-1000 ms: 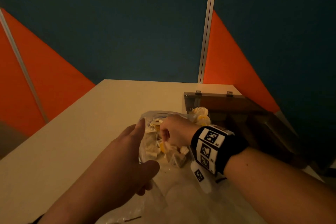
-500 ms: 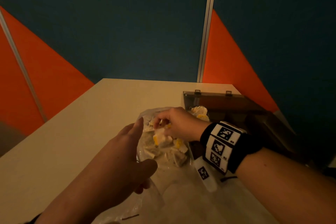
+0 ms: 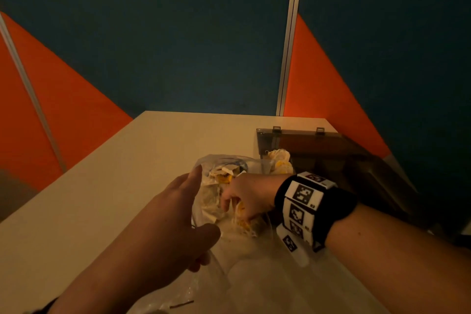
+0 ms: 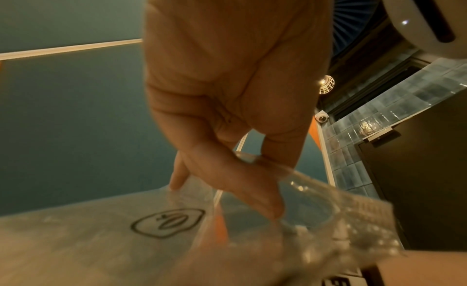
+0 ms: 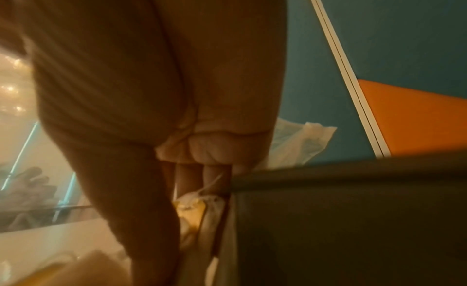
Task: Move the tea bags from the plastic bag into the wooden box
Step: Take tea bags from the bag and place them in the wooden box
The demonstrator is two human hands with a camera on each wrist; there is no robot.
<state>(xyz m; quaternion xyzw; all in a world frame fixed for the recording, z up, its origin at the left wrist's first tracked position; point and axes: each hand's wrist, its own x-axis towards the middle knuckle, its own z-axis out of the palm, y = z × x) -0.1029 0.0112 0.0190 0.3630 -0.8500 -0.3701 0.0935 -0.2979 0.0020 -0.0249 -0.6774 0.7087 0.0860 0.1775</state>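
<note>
**Head view: a tangle risk inside the bag**

Right hand (image 3: 251,199) is down in the plastic bag (image 3: 204,201), fingers curled around tea bags (image 3: 219,178). Left hand (image 3: 163,219) pinches the bag's near rim. Strings could snag and drag extras onto the tabletop (image 3: 102,186). The wooden box (image 3: 318,143) waits open, far right.

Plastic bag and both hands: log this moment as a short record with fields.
plastic bag: clear plastic bag lying on the table, mouth held open
left hand: left hand pinches the bag's edge, thumb and fingers on the film
right hand: right hand inside the bag, fingers curled round tea bags
wooden box: wooden box lid open, beside the bag on the right, a few tea bags already in its near-left corner
</note>
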